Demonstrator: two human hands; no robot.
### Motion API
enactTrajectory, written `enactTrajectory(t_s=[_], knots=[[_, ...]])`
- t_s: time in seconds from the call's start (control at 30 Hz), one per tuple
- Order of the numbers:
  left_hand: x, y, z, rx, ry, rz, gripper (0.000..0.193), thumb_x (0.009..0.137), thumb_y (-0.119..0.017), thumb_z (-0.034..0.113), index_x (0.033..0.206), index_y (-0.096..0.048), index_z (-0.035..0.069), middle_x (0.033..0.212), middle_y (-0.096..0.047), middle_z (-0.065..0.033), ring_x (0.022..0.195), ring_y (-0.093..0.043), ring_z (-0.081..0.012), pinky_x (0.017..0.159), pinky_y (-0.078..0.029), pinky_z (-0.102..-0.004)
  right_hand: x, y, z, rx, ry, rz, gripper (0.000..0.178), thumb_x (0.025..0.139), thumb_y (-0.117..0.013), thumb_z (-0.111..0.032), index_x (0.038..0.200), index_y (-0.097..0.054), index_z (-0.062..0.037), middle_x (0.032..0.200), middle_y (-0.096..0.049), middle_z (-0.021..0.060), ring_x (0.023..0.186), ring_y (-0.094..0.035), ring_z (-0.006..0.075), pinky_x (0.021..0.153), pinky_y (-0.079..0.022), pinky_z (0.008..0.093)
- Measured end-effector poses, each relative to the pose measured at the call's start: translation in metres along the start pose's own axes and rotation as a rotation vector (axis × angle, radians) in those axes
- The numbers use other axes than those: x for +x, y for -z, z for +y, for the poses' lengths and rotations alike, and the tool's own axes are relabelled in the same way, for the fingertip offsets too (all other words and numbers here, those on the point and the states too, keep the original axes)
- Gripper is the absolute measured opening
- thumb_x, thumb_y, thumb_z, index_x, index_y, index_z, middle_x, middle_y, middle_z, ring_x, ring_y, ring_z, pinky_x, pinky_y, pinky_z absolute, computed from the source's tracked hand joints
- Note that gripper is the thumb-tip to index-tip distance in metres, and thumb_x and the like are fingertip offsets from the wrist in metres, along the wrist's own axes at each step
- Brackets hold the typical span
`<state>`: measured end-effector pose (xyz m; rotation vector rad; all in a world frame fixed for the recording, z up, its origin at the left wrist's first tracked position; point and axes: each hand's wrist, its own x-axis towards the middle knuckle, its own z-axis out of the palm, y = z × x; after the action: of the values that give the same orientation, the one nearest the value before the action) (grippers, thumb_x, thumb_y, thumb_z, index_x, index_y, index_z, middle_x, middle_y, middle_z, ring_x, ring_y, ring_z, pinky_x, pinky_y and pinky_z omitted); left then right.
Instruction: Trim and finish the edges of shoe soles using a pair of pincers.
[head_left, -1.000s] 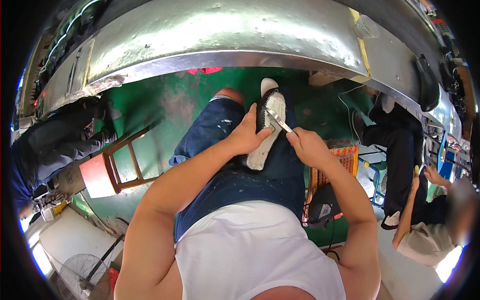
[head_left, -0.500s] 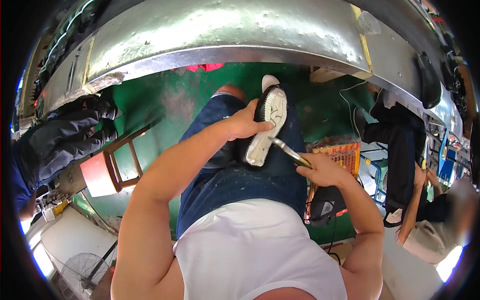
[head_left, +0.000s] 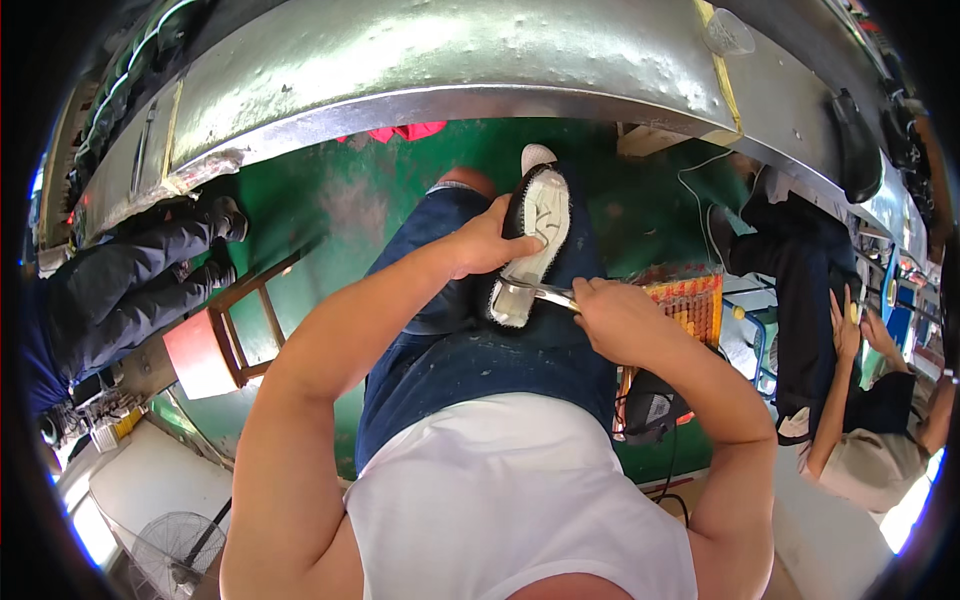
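Observation:
A dark shoe (head_left: 530, 236), its pale, stitched-looking underside facing up, lies along my lap. My left hand (head_left: 492, 243) is closed around its side, the thumb pressed on the pale underside and the fingers hidden beneath. My right hand (head_left: 622, 318) grips a silver hand tool (head_left: 548, 292) with a yellowish handle. The tool's head lies over the near end of the underside; its exact kind is not clear. Dark blue shorts (head_left: 480, 365) are under the shoe.
A dented metal-topped bench (head_left: 440, 55) runs across in front, with a clear plastic cup (head_left: 728, 33) and a black shoe (head_left: 856, 145) on it. A wooden stool (head_left: 205, 350) stands left. A beaded seat mat (head_left: 688, 310) is right. Other people sit on both sides.
My right hand has turned and moved slightly up and left, swinging the tool's head over the shoe's near end. The left hand keeps its hold on the shoe.

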<state>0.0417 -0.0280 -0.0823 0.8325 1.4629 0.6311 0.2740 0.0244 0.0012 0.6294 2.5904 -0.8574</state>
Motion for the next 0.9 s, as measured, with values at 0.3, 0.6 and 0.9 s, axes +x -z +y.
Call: enactTrajectory(t_s=[0.3, 0.6, 0.9], knots=[[-0.002, 0.005, -0.001, 0.138, -0.029, 0.095, 0.089, 0.084, -0.076, 0.033, 0.149, -0.027, -0.003, 0.133, -0.056, -0.0247, 0.125, -0.056, -0.0327, 0.108, -0.042, -0.0374, 0.009, -0.068, 0.032, 0.244, -0.031, 0.277, 0.026, 0.088, -0.071, -0.025, 0.104, -0.063, -0.0064, 0.090, -0.068, 0.0154, 0.081, -0.067, 0.0379, 0.072, -0.052, 0.0479], [-0.031, -0.032, -0.047, 0.244, -0.203, 0.178, 0.109, 0.084, -0.075, 0.033, 0.159, 0.001, 0.007, 0.156, -0.021, -0.0302, 0.146, -0.026, -0.0422, 0.117, -0.027, -0.0451, -0.026, -0.071, 0.033, 0.445, -0.295, -0.037, 0.030, 0.093, -0.065, -0.031, 0.101, -0.064, -0.0027, 0.091, -0.069, 0.0209, 0.086, -0.067, 0.0407, 0.077, -0.052, 0.0489], [-0.028, -0.045, -0.059, 0.164, -0.153, 0.217, 0.112, 0.082, -0.072, 0.036, 0.158, 0.005, 0.007, 0.156, -0.020, -0.0276, 0.146, -0.019, -0.0438, 0.119, -0.017, -0.0473, -0.054, -0.087, 0.002, 0.091, -0.198, 0.105, 0.023, 0.094, -0.062, -0.024, 0.098, -0.059, -0.0015, 0.091, -0.067, 0.0229, 0.081, -0.066, 0.0413, 0.073, -0.052, 0.0490]])
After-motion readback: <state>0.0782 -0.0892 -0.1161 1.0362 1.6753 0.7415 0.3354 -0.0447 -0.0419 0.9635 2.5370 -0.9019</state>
